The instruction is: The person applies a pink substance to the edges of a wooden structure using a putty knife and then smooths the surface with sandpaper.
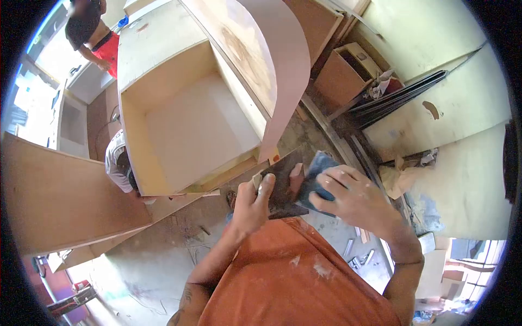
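My left hand [251, 208] grips a dark flat board [281, 196] in front of my chest, its thumb lying on top near the edge. A pinkish-brown lump or patch [296, 179] shows on the board. My right hand [352, 198] is closed around a blue, flat piece [314, 182] held against or just above the board's right side; whether it is a spreader or a folded sheet I cannot make out. Whitish smears mark both hands. Just beyond the board stands a wooden cabinet box [187, 127] with a curved pinkish panel [291, 60] along its right side.
A brown panel [65, 190] stands at left. One person [92, 32] stands at the far left; another [117, 163] bends beside the cabinet. A cardboard box [345, 76], dark strips [402, 98] and large pale sheets [457, 185] are on the right. Metal pieces [361, 259] lie on the floor.
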Demonstrator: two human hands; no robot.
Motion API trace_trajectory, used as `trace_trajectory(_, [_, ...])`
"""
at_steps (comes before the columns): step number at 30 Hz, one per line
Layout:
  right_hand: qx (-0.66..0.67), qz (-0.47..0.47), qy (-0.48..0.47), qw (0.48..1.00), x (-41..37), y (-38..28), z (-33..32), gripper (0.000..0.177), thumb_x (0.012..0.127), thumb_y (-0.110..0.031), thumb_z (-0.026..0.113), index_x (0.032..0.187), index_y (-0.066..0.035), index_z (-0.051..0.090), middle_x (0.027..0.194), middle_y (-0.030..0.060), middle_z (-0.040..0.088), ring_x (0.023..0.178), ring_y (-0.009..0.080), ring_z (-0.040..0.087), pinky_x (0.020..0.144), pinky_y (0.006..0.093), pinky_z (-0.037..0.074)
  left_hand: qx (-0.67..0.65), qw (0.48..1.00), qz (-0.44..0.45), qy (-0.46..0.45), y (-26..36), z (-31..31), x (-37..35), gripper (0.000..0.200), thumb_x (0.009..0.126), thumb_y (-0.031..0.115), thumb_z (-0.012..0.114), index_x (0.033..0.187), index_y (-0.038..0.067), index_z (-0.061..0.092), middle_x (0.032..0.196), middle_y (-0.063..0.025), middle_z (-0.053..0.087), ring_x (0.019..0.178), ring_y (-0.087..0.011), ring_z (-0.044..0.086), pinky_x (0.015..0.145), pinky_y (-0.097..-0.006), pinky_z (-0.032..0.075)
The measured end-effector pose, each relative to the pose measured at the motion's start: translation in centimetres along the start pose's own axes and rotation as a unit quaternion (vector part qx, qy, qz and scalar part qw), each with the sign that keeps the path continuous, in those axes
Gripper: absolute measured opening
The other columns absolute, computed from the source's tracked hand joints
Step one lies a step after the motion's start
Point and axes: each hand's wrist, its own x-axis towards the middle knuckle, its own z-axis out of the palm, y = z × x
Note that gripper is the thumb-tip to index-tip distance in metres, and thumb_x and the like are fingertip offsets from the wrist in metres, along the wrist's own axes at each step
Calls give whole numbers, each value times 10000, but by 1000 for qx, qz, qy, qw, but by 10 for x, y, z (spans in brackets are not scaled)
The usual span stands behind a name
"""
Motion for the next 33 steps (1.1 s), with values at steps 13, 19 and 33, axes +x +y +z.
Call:
trace_trajectory(13, [199, 81, 187, 959, -5, -23, 30, 292, 710, -114, 708, 974, -203, 623, 1062, 63, 508, 1052, 269, 514, 893, 422, 463, -35, 994, -70, 72, 24, -16, -12, 294, 985, 277, 466, 917, 20, 591, 714, -37, 601, 647, -148, 502, 602, -312, 422])
trace_trajectory(19, [422, 180, 375, 805, 53, -47, 124, 220, 781, -54, 659, 980, -78, 569, 1135, 154, 488, 1020, 298, 510, 888, 390, 414, -384, 907, -141, 103, -25, -4, -3, 408, 965, 338, 495, 1173, -10, 545, 1065, -53, 600, 948, -141, 573, 879, -283, 437])
trace_trajectory(33, [651, 504, 475, 310, 166, -94, 99, 351, 851, -223, 606, 1100, 20, 562, 974, 109, 624, 916, 228, 616, 857, 361, 484, 55, 977, 195, 73, -14, -108, 54, 191, 960, 194, 484, 918, 20, 548, 604, -46, 506, 491, -176, 460, 461, -313, 334])
